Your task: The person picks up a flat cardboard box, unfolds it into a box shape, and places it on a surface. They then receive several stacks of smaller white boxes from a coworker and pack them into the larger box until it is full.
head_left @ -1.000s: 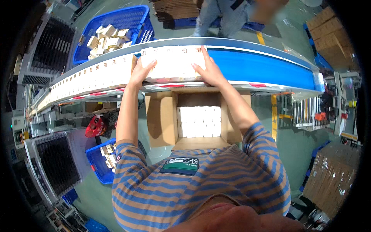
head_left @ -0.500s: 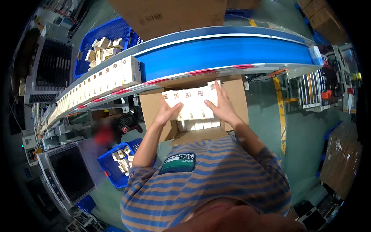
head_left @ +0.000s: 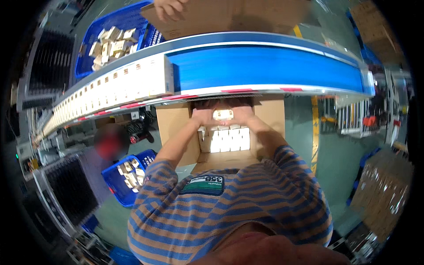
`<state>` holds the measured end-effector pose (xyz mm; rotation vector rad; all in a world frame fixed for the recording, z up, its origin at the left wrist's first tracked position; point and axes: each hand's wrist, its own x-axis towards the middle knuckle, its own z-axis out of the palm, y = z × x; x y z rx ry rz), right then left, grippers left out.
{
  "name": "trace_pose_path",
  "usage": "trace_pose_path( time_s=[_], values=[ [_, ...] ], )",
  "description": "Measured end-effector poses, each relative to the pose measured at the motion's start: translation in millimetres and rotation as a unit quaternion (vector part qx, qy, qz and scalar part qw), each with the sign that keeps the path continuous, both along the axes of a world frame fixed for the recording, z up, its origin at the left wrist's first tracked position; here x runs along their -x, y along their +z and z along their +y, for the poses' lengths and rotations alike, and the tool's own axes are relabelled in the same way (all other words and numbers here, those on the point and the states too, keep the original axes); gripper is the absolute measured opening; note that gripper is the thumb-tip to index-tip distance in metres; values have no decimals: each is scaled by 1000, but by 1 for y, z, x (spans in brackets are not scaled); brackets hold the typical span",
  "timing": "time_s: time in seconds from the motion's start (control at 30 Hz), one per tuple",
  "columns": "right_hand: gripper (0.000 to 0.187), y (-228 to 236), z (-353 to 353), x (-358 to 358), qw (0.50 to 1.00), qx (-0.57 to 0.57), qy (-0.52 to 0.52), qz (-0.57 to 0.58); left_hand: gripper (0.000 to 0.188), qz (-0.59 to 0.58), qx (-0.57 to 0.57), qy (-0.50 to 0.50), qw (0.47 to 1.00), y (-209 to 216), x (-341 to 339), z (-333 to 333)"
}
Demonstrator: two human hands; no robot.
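Observation:
Both my hands are down inside an open cardboard carton (head_left: pixel 174 128) that stands under a blue conveyor belt (head_left: pixel 265 66). My left hand (head_left: pixel 204 116) and my right hand (head_left: pixel 242 115) press from either side on a row of small white boxes (head_left: pixel 223 115) at the far end of the carton. More white boxes (head_left: pixel 225 140) are stacked in rows below them. A long row of white boxes (head_left: pixel 119 86) lies on the belt at the left.
A blue crate (head_left: pixel 130 174) with small boxes stands on the floor at my left. Another blue crate (head_left: pixel 112 37) of boxes sits beyond the belt. Another person's hand (head_left: pixel 170 8) holds a flat cardboard sheet (head_left: pixel 229 15) at the top. Cardboard stacks (head_left: pixel 380 190) lie at the right.
My hands lifted a row of white boxes off the belt, swung it down toward me and lowered it into the carton, where it now sits at the far end.

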<state>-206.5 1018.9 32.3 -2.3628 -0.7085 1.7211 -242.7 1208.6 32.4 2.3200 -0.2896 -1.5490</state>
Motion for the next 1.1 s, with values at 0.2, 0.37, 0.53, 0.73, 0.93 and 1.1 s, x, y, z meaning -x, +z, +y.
trace_pose_path(
  time_s=[0.2, 0.37, 0.53, 0.73, 0.93, 1.1],
  values=[
    [89, -22, -2, -9, 984, -58, -165, -29, 85, -94, 117, 42, 988, -5, -15, 13],
    [77, 41, -12, 65, 935, -188, -69, -291, 83, -309, -52, 45, 949, 45, 69, 13],
    [88, -7, -12, 81, 954, -99, 34, -282, 91, -292, -103, -27, 950, 14, 89, -2],
    [76, -19, -1, 53, 977, -124, -62, -161, 81, -211, -18, 93, 973, 4, 72, 1],
    [56, 165, 26, 10, 848, -425, -165, -272, 52, -663, 52, 327, 672, 160, 60, 118],
    [71, 148, 91, -43, 776, -426, -181, -428, 68, -596, -56, 377, 707, 155, -7, 179]
  ],
)
